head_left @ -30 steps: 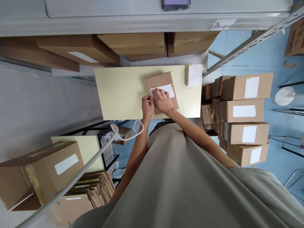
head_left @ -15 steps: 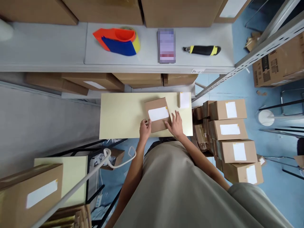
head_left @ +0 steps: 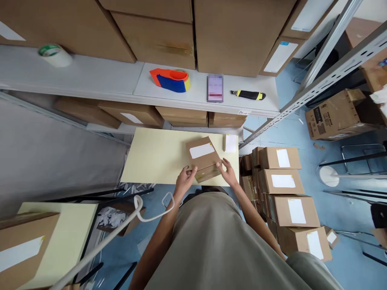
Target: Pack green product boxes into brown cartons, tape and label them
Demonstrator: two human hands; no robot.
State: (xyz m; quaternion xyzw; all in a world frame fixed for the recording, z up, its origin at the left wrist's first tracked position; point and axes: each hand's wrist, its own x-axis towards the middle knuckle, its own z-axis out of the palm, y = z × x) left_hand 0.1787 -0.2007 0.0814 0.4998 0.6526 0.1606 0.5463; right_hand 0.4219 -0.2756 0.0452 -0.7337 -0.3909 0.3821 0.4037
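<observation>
A small cardboard box (head_left: 203, 161) with a white label (head_left: 201, 150) on top sits at an angle on the pale yellow table (head_left: 157, 157). Its taped front side faces me. My left hand (head_left: 184, 182) grips the box at its near left corner, thumb against the front edge and fingers curled. At the near right corner my right hand (head_left: 228, 173) has its thumb on the box and its fingers along the side. A stack of white labels (head_left: 231, 143) lies beyond my right hand, at the table's far right corner.
On the grey shelf (head_left: 111, 78) ahead lie an orange and blue tape dispenser (head_left: 171, 79), a phone-like blurred object (head_left: 215, 88), a utility knife (head_left: 248, 95) and a tape roll (head_left: 55, 55). Labelled boxes (head_left: 284, 181) are stacked at right. A white curved stand (head_left: 121, 223) crosses the lower left.
My view has tilted up, showing more of the shelf. Both hands have shifted onto the box's near corners, the right one curling in from a spread pose. The box's front side now shows.
</observation>
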